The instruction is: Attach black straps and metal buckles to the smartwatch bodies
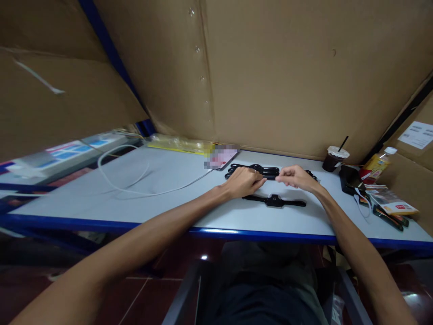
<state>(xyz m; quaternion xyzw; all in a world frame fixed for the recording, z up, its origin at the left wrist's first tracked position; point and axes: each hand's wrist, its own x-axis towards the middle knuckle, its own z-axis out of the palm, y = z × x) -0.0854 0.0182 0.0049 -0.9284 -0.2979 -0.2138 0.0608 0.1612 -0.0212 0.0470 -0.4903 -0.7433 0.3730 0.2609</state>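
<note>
My left hand [244, 181] is closed over the near left side of a group of black watch-like straps [270, 171]; what its fingers pinch, if anything, is too small to tell. Just to the right, at the straps' right end, my right hand [293, 177] is held with its fingers curled together, and any item between them cannot be made out. Nearer the front edge, below both hands, one black watch-like piece [274, 201] lies flat with its straps spread left and right. A small dark chain-like item [313, 175] shows partly behind my right hand.
On the white table [162, 176], a phone [223, 158] with a white cable [176, 189] lies behind my left hand. At the right are a drink cup [334, 159], a bottle [379, 164], a packet [394, 201] and dark tools [387, 218]. A cardboard wall [270, 81] stands behind.
</note>
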